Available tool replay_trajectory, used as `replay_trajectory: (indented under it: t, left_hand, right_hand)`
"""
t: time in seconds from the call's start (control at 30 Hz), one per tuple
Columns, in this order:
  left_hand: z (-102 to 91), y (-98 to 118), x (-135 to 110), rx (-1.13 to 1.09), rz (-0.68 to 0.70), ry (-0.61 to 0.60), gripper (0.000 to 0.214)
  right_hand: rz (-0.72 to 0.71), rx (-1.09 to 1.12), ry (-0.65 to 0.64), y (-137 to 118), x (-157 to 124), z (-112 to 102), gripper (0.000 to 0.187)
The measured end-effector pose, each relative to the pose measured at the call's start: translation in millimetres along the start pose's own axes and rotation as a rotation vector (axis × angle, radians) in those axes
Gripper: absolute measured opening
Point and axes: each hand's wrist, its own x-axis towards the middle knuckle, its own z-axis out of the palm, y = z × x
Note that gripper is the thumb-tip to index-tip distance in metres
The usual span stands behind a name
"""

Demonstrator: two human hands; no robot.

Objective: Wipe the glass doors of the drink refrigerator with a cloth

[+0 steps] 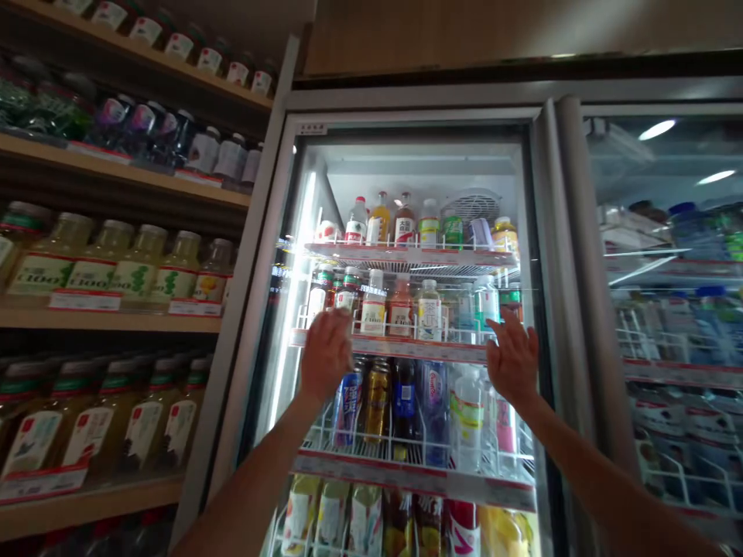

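Both of my arms reach up toward a lit drinks fridge [290, 232] whose wire shelves hold several bottles and cans. My left hand [326, 353] is at the front of the second shelf [406, 346], with its fingers folded toward the bottles there; what it grips, if anything, is hidden behind it. My right hand [513, 357] is raised at the right end of the same shelf, fingers stretched out and apart, holding nothing. Below the hands stand a blue can [348, 406], a gold can [377, 398] and a dark blue bottle [405, 398].
Wooden shelves [116, 321] on the left carry rows of yellow-green bottled drinks with price tags. A second fridge with a closed glass door [667, 309] stands to the right. The fridge's bottom shelf holds more bottles [365, 518].
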Motion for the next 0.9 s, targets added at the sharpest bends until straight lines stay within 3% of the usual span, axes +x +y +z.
replay_trajectory:
  t: [0.07,0.13,0.23,0.3,0.37,0.43,0.5,0.53,0.63,0.7,0.77,0.83,0.9]
  left_hand:
    - [1.6,-16,3,0.066,-0.275,0.148,0.051]
    - [4.8,-8,5,0.062,-0.307,0.161,0.051]
    - [5.1,25,0,-0.063,0.094,-0.035,0.051]
    - [0.3,30,-6,-0.107,0.274,-0.118,0.050]
    - [-5.5,14,-11,-0.066,0.157,-0.067,0.049]
    - [-8.7,-5,-13,0.023,-0.120,0.071,0.050]
    - [-8.4,-6,-14,0.062,-0.233,0.126,0.052]
    - [-7.3,2,-15,0.051,-0.187,0.099,0.053]
    - [-4.8,36,-20,-0.065,0.175,-0.094,0.051]
    - [-6.8,41,-25,-0.108,0.303,-0.162,0.051]
    - [-11.0,24,-29,-0.080,0.193,-0.105,0.053]
    - [-13.9,2,-33,0.004,-0.070,0.045,0.056]
    - [-13.5,-3,-35,0.052,-0.231,0.143,0.057]
  right_hand:
    - [0.006,-0.007,-0.013,-2,1,0,0.034]
    - [0.010,-0.007,-0.014,-3,1,0,0.035]
    - [0.010,-0.013,-0.017,-1,0,-1,0.034]
    - [0.002,-0.019,-0.014,0,0,-2,0.034]
    - [0.002,-0.025,-0.008,0,-1,-3,0.034]
    - [0.010,-0.032,-0.010,-1,-1,-3,0.034]
    - [0.016,-0.037,-0.023,-1,-2,-3,0.034]
    - [0.015,-0.036,-0.025,-1,-2,-3,0.034]
    - [0.005,-0.016,-0.028,0,-2,-3,0.033]
    - [0.005,-0.009,-0.017,0,-2,-3,0.033]
    - [0.005,-0.014,-0.009,0,-1,-3,0.033]
    - [-0.001,-0.025,-0.007,-1,-1,-2,0.033]
    - [0.000,-0.034,-0.014,-2,-1,-2,0.033]
